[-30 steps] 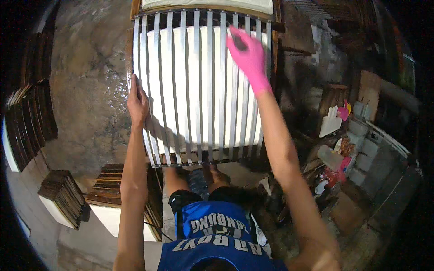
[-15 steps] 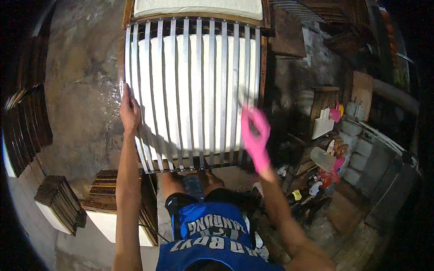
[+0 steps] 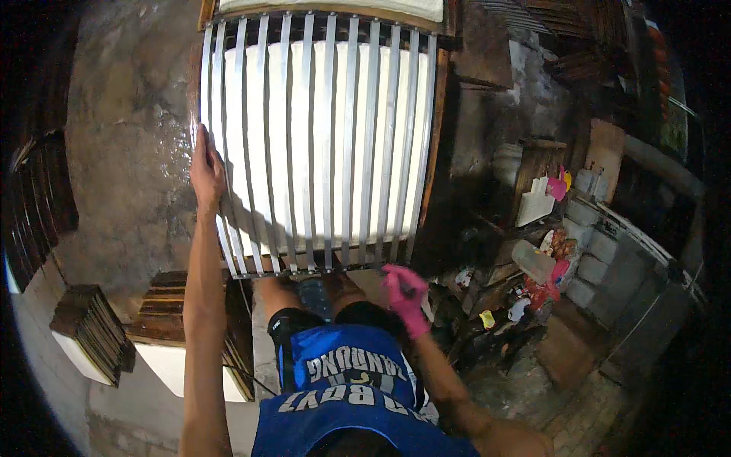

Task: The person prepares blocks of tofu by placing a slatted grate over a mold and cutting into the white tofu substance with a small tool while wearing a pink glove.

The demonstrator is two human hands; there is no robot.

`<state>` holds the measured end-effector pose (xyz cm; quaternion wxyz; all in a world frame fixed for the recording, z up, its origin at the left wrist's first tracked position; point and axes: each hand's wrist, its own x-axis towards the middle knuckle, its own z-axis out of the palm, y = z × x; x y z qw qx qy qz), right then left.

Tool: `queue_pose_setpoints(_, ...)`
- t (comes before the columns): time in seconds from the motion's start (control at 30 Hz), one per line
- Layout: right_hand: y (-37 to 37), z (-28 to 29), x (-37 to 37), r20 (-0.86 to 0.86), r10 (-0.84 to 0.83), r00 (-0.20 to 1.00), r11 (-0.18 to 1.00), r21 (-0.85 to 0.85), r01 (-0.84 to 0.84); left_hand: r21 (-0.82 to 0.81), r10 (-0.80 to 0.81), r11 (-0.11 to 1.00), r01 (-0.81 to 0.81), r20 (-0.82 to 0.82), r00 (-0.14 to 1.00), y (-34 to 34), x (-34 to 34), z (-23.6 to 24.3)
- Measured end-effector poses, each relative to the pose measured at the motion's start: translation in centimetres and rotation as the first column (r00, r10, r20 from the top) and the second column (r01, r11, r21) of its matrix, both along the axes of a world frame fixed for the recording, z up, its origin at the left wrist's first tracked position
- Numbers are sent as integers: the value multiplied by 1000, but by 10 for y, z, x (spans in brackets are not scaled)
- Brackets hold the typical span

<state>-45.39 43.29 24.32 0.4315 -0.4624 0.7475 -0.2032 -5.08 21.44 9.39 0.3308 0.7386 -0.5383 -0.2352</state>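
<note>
A slatted metal frame (image 3: 328, 152) lies across a broad white slab (image 3: 338, 99), which shows between the parallel bars. My bare left hand (image 3: 206, 174) grips the frame's left side, its fingers along the edge and its thumb towards the slats. My right hand (image 3: 406, 297), in a pink glove, is at the near right corner of the frame. Its fingers are closed in a pinch on a thin knife, now mostly hidden; the blade showed in the earlier frame. A wooden border (image 3: 435, 152) runs along the slab's right side.
Beyond the frame is another white slab (image 3: 335, 6) in a wooden surround. Stacked wooden slats (image 3: 164, 305) and a slatted block (image 3: 87, 324) stand at the lower left. At the right, clutter includes a pale container (image 3: 533, 261) and a yellow item (image 3: 487, 320) beside a grey block wall (image 3: 598, 286).
My right hand has come down towards me, from over the right-hand slats to the frame's near edge. My left hand stays on the frame's left side. The whole view has shifted slightly.
</note>
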Motion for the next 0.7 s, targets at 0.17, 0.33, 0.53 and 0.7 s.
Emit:
queue_pose_setpoints(0.17, -283, -17, -5, -313, 170, 934, 680, -649, -341, -9, 9, 1000, -9, -47, 999, 2, 5, 3)
queue_pose_setpoints(0.33, -413, -56, 6, -130, 63, 990, 826, -550, -125, 14, -34, 999, 35, -76, 997, -13, -17, -10)
queue_pose_setpoints(0.53, -59, -72, -4, -166, 55, 984, 822, -552, -140, -52, -34, 998, 33, -21, 999, -1, 1, 1)
queue_pose_setpoints(0.7, -57, -5, -55, 83, -78, 994, 972, -217, 94, 39, -9, 999, 13, -98, 995, -2, -8, 2)
